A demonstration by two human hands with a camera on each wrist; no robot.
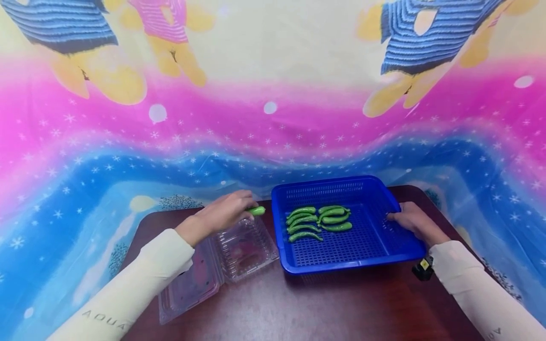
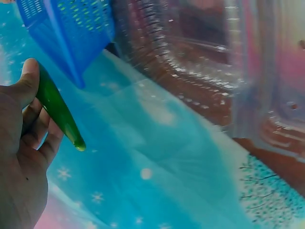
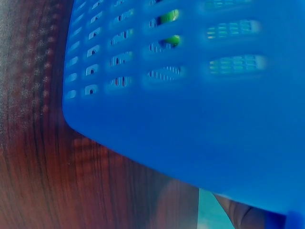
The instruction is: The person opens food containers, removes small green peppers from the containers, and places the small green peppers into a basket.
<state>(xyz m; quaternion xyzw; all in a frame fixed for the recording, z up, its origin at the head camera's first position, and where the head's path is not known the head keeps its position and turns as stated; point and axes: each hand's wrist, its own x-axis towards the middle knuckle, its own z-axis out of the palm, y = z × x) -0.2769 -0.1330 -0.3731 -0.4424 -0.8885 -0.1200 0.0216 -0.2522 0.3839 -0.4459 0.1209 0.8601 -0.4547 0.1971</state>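
My left hand pinches a green pepper between thumb and fingers, above the far part of a clear plastic clamshell box. In the left wrist view the pepper slants down from the thumb, its tip free. At the right, my right hand grips the right rim of a blue plastic basket, thumb on the inside. Several green peppers lie in two columns on the basket's slotted floor. The right wrist view is mostly filled by the basket's outer wall; little of that hand shows there.
The clamshell stands open, its other half lying to the left on the dark wooden table. A patterned cloth hangs behind the table and around its sides. A small black object shows by the right wrist.
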